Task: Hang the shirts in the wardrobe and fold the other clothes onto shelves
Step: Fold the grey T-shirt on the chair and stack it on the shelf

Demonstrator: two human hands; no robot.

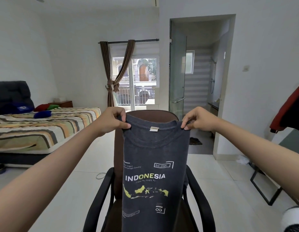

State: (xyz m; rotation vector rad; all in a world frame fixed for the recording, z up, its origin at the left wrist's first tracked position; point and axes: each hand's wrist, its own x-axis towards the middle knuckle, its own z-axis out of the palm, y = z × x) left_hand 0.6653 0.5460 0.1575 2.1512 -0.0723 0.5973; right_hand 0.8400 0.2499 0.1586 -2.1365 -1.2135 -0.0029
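A dark grey cotton T-shirt with a printed front (153,173) hangs at the centre of the frame, in front of a brown-backed office chair with black armrests (145,114). The left hand (111,121) pinches one shoulder seam at centre left, the right hand (197,118) the other at centre right, fingers curled tight on the cloth.

The likely trouble: both grips take only a thin edge of fabric, so a pinch could slip and drop one shoulder. The hem could also snag on an armrest as the shirt is carried.

The print reads "INDONESIA", the middle letters in yellow-green, above a yellow-green map of islands. A box at upper right reads "Est.1945". Smaller lines are too fine to read, as is the white neck label (154,129).
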